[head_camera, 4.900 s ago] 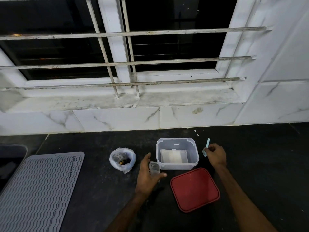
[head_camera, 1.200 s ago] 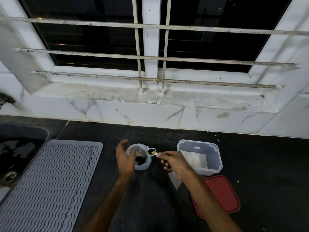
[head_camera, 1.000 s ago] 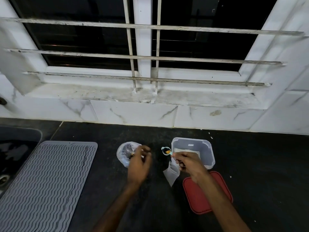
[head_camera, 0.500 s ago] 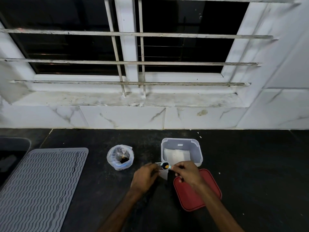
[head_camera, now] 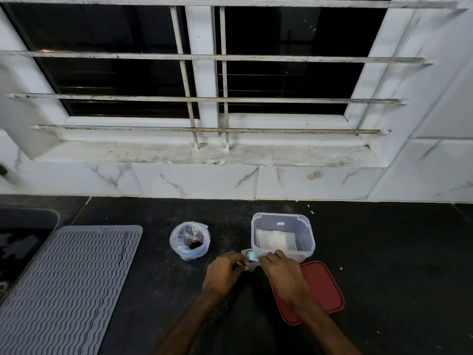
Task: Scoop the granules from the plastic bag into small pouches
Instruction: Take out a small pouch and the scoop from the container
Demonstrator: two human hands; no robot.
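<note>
Left hand [head_camera: 224,274] grip pinching small pouch [head_camera: 246,263], right hand [head_camera: 281,274] grip holding blue scoop [head_camera: 252,255] over it

Glossy marble tiles [head_camera: 194,179] — ribbed matt mat [head_camera: 64,288] — clear plastic tub [head_camera: 282,237]

The plastic bag [head_camera: 190,243] is sitting upright on the dark table [head_camera: 384,252], its clear, crinkled mouth gaping open and a small heap of dark granules [head_camera: 195,245] with an orange fleck showing at the bottom. Near its right, a small clear pouch [head_camera: 246,263] is being held just above the table, the left grip [head_camera: 224,274] pinching its rim. A pale blue scoop [head_camera: 253,255] is sitting at the pouch's mouth with its bowl tipped over, the right grip [head_camera: 281,272] pinching its handle. Just behind them, flat white pouches [head_camera: 275,239] are lying in an open clear plastic box [head_camera: 308,242].
</note>
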